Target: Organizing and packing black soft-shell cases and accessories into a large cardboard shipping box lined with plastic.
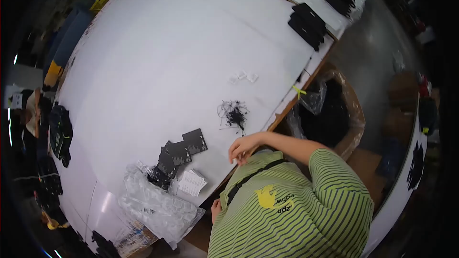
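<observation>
My right hand [243, 149] hovers at the near table edge, its fingers loosely bent with gaps between them and nothing visible in them. My left hand [216, 209] is mostly hidden beside my striped shirt, below the table edge; its fingers do not show clearly. Closest to the right hand lie a tangle of thin black cords [235, 113] and a spread of black printed cards [194, 141]. Left of them sit a stack of white printed labels [192, 182] and a clear plastic bag [160, 205], whose open end touches some black items [160, 177].
Small white pieces [245, 76] lie on the white table [167, 57]. Folded black cloth items [307, 25] are stacked at the far right corner. An open carton [356, 114] lined with plastic holds black material below the right table edge. A yellow-green strip [300, 91] hangs there.
</observation>
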`<action>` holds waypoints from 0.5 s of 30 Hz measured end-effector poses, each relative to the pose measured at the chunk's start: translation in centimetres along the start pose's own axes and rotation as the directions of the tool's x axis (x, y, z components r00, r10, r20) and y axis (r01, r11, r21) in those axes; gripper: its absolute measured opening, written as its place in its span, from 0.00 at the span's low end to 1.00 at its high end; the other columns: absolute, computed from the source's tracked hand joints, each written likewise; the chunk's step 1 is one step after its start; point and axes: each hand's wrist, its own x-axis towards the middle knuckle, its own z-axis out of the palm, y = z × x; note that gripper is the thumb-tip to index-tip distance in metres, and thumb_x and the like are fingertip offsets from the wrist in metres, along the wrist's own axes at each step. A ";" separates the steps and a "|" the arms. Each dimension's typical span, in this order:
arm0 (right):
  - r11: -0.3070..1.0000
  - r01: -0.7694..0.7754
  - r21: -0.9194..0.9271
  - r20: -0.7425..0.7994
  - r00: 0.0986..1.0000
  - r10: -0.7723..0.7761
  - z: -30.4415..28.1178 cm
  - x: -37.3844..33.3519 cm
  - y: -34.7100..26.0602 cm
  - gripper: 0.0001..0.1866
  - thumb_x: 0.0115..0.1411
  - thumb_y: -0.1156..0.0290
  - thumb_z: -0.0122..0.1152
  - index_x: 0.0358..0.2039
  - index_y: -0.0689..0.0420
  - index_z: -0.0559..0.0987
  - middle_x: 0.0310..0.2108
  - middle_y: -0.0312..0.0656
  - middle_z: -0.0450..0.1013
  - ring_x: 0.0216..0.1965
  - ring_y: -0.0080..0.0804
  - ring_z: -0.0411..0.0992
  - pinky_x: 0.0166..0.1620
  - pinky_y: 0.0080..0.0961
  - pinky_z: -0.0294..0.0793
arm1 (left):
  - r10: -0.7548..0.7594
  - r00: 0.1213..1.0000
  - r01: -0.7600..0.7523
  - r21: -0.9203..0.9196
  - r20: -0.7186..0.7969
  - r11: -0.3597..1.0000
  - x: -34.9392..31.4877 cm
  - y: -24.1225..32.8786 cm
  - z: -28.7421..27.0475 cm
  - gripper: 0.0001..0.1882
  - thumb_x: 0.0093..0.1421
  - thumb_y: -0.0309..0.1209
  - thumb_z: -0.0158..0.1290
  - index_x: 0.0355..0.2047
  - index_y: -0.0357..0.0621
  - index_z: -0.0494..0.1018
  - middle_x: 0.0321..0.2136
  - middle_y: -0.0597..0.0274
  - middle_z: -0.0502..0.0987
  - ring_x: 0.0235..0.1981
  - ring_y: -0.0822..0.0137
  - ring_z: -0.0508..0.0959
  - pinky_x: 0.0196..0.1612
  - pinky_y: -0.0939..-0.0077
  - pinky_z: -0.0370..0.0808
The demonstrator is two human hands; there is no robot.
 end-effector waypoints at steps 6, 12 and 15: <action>0.849 -0.480 0.219 -0.256 0.812 0.525 2.4 -12.2 12.1 0.20 0.55 0.56 0.52 0.41 0.57 0.77 0.38 0.47 0.77 0.38 0.32 0.76 0.41 0.28 0.69 | 0.189 0.911 -0.237 0.090 0.366 0.967 0.6 5.9 -1.6 0.15 0.61 0.34 0.49 0.43 0.35 0.69 0.36 0.58 0.74 0.36 0.70 0.71 0.42 0.77 0.66; 0.442 0.082 0.894 -0.437 0.384 0.814 17.9 -8.8 37.3 0.23 0.60 0.56 0.46 0.51 0.58 0.71 0.48 0.50 0.71 0.44 0.39 0.73 0.42 0.35 0.72 | 0.129 0.901 -0.206 0.147 0.415 0.967 -0.6 9.1 -2.2 0.12 0.62 0.28 0.44 0.44 0.38 0.68 0.37 0.60 0.73 0.38 0.71 0.71 0.43 0.80 0.66; 0.419 0.246 0.874 -0.474 0.243 0.846 23.0 -1.6 41.7 0.37 0.57 0.46 0.51 0.58 0.62 0.63 0.55 0.51 0.64 0.51 0.45 0.67 0.51 0.39 0.66 | 0.152 0.900 -0.246 0.188 0.409 0.951 -2.1 11.4 -2.6 0.12 0.59 0.24 0.42 0.43 0.37 0.68 0.38 0.59 0.73 0.40 0.70 0.71 0.46 0.79 0.66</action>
